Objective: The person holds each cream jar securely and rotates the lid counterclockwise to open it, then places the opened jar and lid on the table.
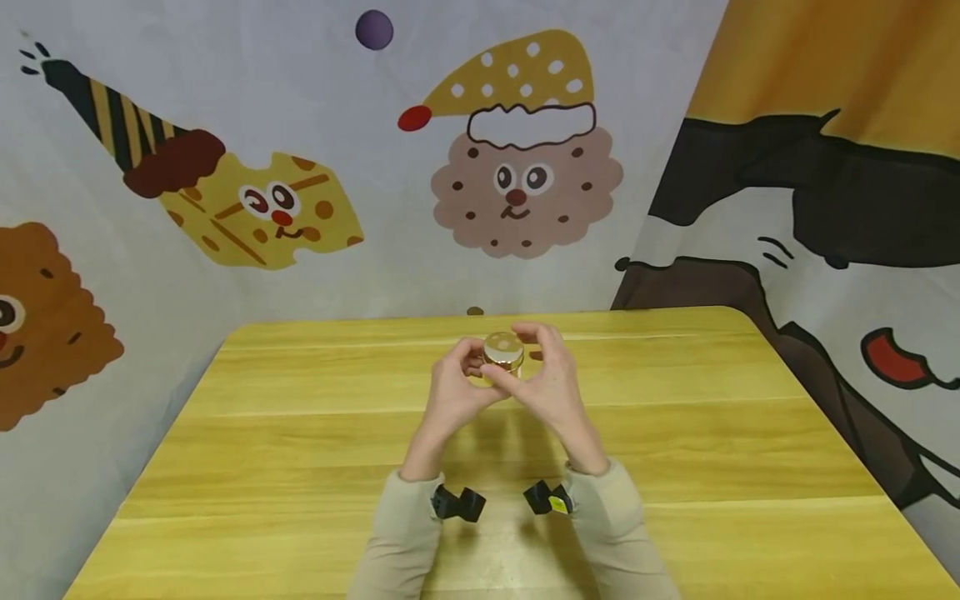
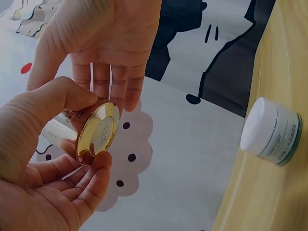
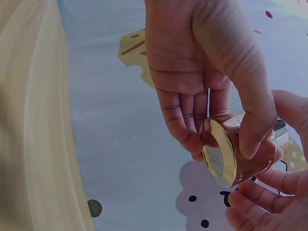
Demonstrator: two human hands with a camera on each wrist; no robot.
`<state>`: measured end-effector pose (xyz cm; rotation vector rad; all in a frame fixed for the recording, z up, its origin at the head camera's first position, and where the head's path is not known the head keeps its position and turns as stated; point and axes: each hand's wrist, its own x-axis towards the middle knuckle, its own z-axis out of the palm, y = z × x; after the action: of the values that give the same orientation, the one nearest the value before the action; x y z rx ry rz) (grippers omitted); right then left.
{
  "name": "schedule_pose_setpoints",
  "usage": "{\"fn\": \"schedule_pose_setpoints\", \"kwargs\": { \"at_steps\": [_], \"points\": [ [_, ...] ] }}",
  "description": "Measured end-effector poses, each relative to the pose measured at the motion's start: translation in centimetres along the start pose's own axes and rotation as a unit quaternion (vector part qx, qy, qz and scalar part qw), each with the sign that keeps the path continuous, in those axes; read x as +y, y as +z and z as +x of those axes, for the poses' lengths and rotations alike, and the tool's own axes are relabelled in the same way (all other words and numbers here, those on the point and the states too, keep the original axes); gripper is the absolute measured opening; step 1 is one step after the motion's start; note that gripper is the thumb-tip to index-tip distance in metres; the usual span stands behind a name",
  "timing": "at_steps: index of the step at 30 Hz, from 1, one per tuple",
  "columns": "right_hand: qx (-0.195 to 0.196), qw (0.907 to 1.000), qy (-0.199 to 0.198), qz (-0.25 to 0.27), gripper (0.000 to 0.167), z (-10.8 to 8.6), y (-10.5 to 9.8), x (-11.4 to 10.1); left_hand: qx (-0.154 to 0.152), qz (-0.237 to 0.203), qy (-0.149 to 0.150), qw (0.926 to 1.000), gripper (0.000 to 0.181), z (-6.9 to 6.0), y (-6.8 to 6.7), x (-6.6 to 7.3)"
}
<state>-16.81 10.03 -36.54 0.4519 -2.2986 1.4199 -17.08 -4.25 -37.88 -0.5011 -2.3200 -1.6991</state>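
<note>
A small shiny gold-copper jar (image 1: 503, 352) is held above the wooden table, its round top facing up in the head view. My left hand (image 1: 456, 392) grips the body near the base, thumb on one side and fingers round the other; its thumb shows on the copper wall in the right wrist view. The gold base (image 2: 98, 132) with a pale label faces down. Around the upper part is my right hand (image 1: 553, 387), its thumb at the jar's near side and its fingers spread loosely, not closed round it.
Standing on the wooden table (image 1: 285, 467), a white-lidded jar (image 2: 273, 131) shows in the left wrist view; I cannot make it out in the head view. Behind the table hangs a cloth (image 1: 405, 250) printed with cartoon figures. A dark wrist device (image 1: 459, 503) sits at each cuff.
</note>
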Motion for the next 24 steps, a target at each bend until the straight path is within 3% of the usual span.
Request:
{"fn": "schedule_pose_setpoints", "kwargs": {
  "at_steps": [24],
  "points": [
    [0.031,0.9992,-0.018,-0.020,0.043,-0.2,-0.8,0.4,-0.011,-0.019,0.015,0.9996,0.039,0.1,1.4,0.3]
  ]
}}
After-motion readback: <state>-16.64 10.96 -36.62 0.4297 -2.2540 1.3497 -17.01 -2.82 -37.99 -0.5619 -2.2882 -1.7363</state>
